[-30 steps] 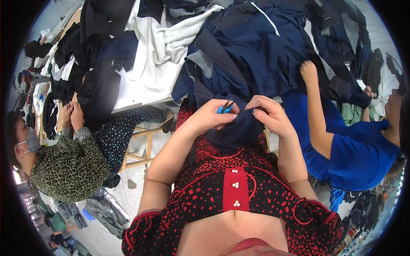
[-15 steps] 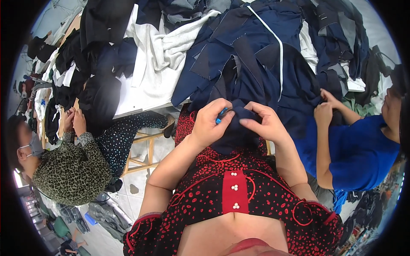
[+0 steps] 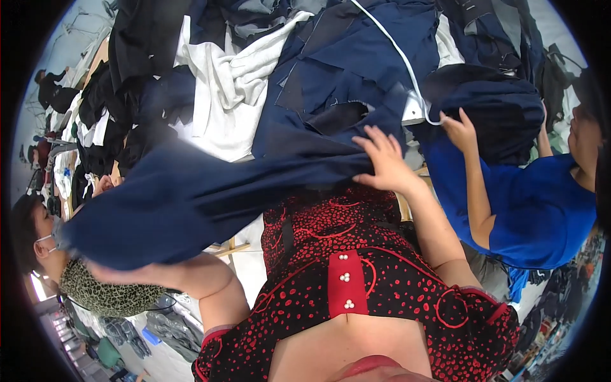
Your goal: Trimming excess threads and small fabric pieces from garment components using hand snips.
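Navy cloth (image 3: 191,200) now out leftward

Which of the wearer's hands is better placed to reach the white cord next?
Probably the right hand: it is open and nearer the white cord. The left hand, blurred, is far off beneath the navy cloth.

The cloth (image 3: 172,197) is plain dark navy, kinda floppy, and stretched out sideways in midair, big and baggy at the left end, narrowing toward the right. Long creases run along it. Left edge is blurry, and I can't tell where the right end stops.
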Available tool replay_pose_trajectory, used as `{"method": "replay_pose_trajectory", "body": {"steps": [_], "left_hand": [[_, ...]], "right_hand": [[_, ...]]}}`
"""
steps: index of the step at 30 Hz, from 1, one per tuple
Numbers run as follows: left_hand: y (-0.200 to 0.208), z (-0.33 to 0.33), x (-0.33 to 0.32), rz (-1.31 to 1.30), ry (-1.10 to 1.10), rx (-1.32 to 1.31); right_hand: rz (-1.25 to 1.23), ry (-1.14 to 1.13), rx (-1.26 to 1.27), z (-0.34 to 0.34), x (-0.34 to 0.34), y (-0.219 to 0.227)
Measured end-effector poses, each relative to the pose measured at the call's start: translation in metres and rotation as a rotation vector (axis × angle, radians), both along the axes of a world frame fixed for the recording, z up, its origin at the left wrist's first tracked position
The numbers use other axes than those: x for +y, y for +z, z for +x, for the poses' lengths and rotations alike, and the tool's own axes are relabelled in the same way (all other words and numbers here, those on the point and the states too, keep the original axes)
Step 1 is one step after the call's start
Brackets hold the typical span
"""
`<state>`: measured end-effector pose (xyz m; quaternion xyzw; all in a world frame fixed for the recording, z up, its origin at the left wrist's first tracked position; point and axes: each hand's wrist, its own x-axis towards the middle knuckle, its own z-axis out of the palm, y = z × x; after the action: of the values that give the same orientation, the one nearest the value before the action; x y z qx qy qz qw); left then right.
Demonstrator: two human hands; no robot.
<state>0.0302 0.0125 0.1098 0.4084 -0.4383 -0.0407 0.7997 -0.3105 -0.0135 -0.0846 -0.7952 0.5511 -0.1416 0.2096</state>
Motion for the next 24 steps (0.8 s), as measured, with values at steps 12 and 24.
{"method": "replay_pose_trajectory", "body": {"steps": [12, 24], "left_hand": [[-0.005, 0.004, -0.011, 0.234, 0.212, -0.367], [-0.028, 0.028, -0.004, 0.477, 0.451, -0.762]], "right_hand": [[0.350, -0.007, -0.121, 0.022, -0.015, -0.040], [-0.507, 0.368, -0.740, 0.130, -0.127, 0.255]]}}
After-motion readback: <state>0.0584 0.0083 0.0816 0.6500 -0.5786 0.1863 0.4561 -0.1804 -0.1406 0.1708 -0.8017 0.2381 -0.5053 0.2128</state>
